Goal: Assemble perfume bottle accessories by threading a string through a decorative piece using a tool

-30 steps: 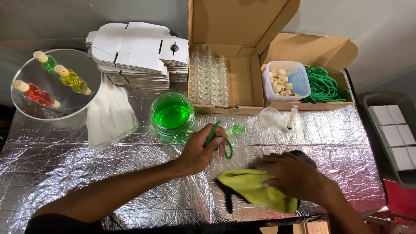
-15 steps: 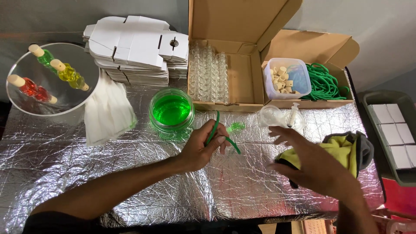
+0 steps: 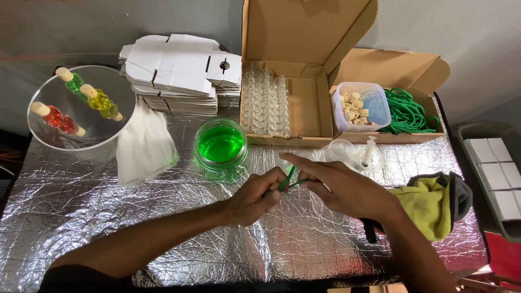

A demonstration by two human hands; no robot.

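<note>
A: Green cord (image 3: 287,180) is pinched between both hands at table centre, just near of the jar of green liquid (image 3: 220,145).

B: Grip state?

A: Left hand (image 3: 254,196): fingers curled together, clamped on the cord's near end. Right hand (image 3: 339,187): thumb and middle fingers closed on the cord from the right, index finger stretched out straight toward the left. Hands touching or nearly so.

B: How to do it well?

A: My read: keep the pinch close to the working point and the cord taut between the two grips, wrists over the foil-covered table (image 3: 108,217), clear of the jar.

B: Cord itself?

A: Thin, bright green, short visible stretch, runs up and to the right between the fingertips. Ends are hidden in the hands. Same colour as the cord bundle (image 3: 408,113) in the far-right cardboard box (image 3: 404,70).

B: Anything else near?

A: Yellow-green cloth (image 3: 429,203) to the right, clear plastic lids (image 3: 355,154) just beyond the right hand.
</note>
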